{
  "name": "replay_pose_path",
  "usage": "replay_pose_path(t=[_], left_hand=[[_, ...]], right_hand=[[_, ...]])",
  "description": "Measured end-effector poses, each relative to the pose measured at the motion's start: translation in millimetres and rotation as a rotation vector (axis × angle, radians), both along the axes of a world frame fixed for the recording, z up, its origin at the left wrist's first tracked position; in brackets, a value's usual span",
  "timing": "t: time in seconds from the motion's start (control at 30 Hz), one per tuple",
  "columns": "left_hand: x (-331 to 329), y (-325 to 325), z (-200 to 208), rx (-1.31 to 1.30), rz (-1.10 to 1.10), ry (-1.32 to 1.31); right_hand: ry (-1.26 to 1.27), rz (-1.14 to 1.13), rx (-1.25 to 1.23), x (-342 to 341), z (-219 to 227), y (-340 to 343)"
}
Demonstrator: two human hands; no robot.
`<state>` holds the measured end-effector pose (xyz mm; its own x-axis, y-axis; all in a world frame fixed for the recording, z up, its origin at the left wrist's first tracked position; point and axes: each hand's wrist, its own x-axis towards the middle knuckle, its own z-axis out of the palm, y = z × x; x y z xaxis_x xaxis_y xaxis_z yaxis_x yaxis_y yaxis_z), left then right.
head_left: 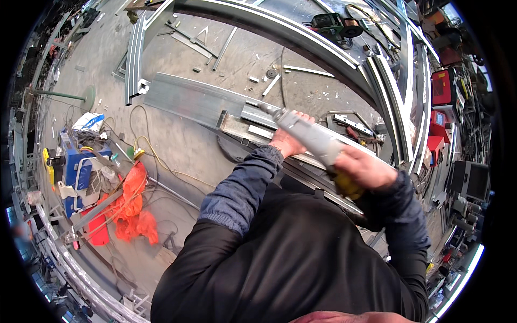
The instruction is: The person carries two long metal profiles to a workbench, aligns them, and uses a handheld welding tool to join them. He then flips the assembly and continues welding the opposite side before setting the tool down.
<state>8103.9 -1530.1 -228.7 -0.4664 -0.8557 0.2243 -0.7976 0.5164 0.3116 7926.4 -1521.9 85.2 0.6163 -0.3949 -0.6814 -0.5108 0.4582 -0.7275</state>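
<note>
Across the middle I see a blurred, tube-shaped power tool (312, 137), grey-white with a metal nose and a yellow rear part. My right hand (366, 168) is closed round its rear, smeared by motion. The nose points up and left over pale metal profiles (258, 114). Under the tool's front is my left hand (288, 141); its fingertips show on the far side. The tool covers most of those fingers, so I cannot tell whether they grip it or the metal below. A flat metal sheet (188, 99) extends left from the profiles.
A large curved metal frame (301, 40) arches beyond my hands. At the left are a blue-and-white machine (78, 172), orange plastic sheeting (132, 204) and a trailing yellow hose (156, 153). Red machines (441, 121) stand at the right. Metal offcuts (272, 85) litter the floor.
</note>
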Motion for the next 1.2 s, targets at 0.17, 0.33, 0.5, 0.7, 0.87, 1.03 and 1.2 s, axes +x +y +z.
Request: replay_pose_path(t=[0.17, 0.33, 0.5, 0.7, 0.87, 1.03, 1.2], left_hand=[[4.5, 7.7, 27.1, 0.198, 0.024, -0.026], [6.5, 10.4, 31.5, 0.108, 0.039, 0.107], [10.3, 1.4, 51.1, 0.090, 0.027, 0.177], [7.7, -0.2, 47.5, 0.155, 0.027, 0.239], [6.5, -1.0, 45.8, 0.242, 0.036, 0.256], [4.3, -2.1, 46.7, 0.201, 0.050, 0.217], [4.7, -2.8, 49.2, 0.233, 0.047, 0.219]], right_hand=[[-0.071, 0.049, 0.071, -32.9, -0.2, -72.0], [0.067, 0.098, 0.295, -17.7, -58.4, -133.3], [0.095, 0.183, 0.479, -17.9, -127.1, -177.6], [0.031, 0.261, 0.638, -5.2, -171.6, -202.1], [-0.029, 0.299, 0.682, -1.0, -188.6, -210.4], [-0.063, 0.301, 0.718, -5.9, -203.5, -213.4], [-0.060, 0.299, 0.735, -6.8, -204.9, -215.1]])
